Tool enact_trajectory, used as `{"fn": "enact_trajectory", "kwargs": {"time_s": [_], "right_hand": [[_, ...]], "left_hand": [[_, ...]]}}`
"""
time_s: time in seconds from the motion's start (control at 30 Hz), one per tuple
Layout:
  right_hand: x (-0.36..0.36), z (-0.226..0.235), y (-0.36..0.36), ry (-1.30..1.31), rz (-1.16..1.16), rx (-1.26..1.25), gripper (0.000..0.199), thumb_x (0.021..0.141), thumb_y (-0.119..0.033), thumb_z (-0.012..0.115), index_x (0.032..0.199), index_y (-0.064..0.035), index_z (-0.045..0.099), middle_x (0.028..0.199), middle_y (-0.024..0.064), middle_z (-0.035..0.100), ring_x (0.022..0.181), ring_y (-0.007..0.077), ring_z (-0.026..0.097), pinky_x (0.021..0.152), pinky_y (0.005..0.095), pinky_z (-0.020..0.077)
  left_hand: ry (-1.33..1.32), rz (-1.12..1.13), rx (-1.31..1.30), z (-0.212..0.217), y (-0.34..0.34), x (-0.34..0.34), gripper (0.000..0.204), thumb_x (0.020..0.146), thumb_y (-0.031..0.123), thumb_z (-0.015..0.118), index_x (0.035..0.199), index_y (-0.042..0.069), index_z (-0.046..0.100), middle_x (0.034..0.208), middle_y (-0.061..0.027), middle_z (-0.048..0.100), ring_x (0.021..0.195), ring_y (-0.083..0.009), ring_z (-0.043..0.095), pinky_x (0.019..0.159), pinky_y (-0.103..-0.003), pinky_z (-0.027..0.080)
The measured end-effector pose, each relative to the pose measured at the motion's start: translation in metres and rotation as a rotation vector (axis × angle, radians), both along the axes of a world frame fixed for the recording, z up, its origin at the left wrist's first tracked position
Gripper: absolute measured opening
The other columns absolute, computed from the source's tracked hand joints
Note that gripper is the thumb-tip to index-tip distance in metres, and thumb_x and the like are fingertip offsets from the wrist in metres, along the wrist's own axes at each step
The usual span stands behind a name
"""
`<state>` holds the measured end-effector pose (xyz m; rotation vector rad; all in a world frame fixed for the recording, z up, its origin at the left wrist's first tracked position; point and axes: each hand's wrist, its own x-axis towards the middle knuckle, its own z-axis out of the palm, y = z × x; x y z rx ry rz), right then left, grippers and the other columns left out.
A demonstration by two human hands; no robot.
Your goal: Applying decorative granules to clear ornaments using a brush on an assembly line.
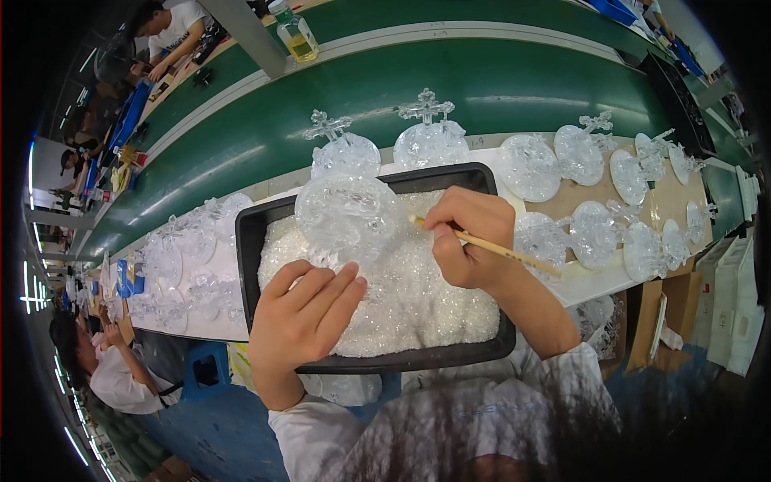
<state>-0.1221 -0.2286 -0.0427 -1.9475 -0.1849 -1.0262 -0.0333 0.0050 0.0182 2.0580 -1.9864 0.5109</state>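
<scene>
1. The left hand point(303, 313) has its fingers close together at the lower end of a clear ornament point(345, 213), holding it; the exact grip is partly hidden by the hand.
2. This ornament has a round face and is held up over the left part of a black tray point(246, 301).
3. The right hand point(472, 237) has its thumb and fingers pinched around a thin wooden stick point(507, 253). The stick's pale tip points left, near the ornament's right edge; whether they touch cannot be told.
4. The tray is filled with small, sparkling, clear grains point(434, 313), which lie below both hands.
5. Behind the tray stand two more round ornaments, a left one point(345, 157) and a right one point(431, 145), each with a cross on top.
6. More clear ornaments stand in rows to the right point(594, 233), and others are crowded together to the left point(165, 261).
7. Beyond, a bottle point(299, 36) holds yellow liquid.
</scene>
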Motion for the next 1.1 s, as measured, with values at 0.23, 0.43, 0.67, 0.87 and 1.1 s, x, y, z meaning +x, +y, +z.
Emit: {"fn": "enact_trajectory", "kwargs": {"time_s": [0.23,0.43,0.67,0.87,1.1], "right_hand": [[-0.001,-0.001,-0.001,0.05,0.055,-0.063,0.007,0.07,0.001,0.056,0.072,-0.0001,0.062,0.061,0.0103,0.057,0.048,0.0217,0.054,0.047,0.0309,0.0422],[0.003,-0.002,0.003,0.03,0.108,-0.011,0.007,0.069,0.001,0.056,0.071,-0.0012,0.063,0.06,0.0095,0.057,0.047,0.0227,0.053,0.046,0.0322,0.0425],[-0.001,0.002,0.004,0.034,0.132,-0.047,0.008,0.068,0.0,0.058,0.072,-0.0013,0.064,0.061,0.0092,0.058,0.047,0.0229,0.055,0.047,0.0317,0.0446],[0.001,-0.002,0.005,0.021,0.125,-0.051,0.009,0.067,0.0,0.059,0.074,-0.0022,0.065,0.063,0.009,0.059,0.049,0.023,0.057,0.048,0.0317,0.0459],[-0.001,-0.004,0.011,0.065,0.229,-0.143,0.009,0.069,0.0,0.06,0.076,-0.0034,0.066,0.064,0.0087,0.061,0.051,0.0223,0.06,0.048,0.0321,0.048]], "left_hand": [[0.031,0.016,-0.034,0.0,0.001,0.002,0.028,0.068,0.005,0.073,0.096,0.0,0.069,0.099,-0.0091,0.074,0.078,-0.019,0.064,0.073,-0.035,0.051],[0.105,0.004,-0.089,0.002,0.001,0.007,0.029,0.068,0.0,0.072,0.096,-0.001,0.069,0.096,-0.0089,0.074,0.073,-0.0202,0.065,0.067,-0.035,0.05],[0.149,0.022,-0.128,-0.001,0.002,0.009,0.039,0.06,-0.002,0.074,0.099,-0.002,0.069,0.095,-0.0097,0.074,0.072,-0.0215,0.065,0.066,-0.035,0.049],[0.179,0.054,-0.161,-0.002,0.001,0.01,0.043,0.058,-0.004,0.075,0.101,-0.003,0.07,0.088,-0.0097,0.072,0.069,-0.0233,0.063,0.065,-0.036,0.048],[0.241,0.076,-0.271,-0.006,-0.001,0.011,0.039,0.061,-0.006,0.074,0.099,-0.003,0.07,0.076,-0.009,0.066,0.064,-0.0247,0.061,0.063,-0.036,0.047]]}}
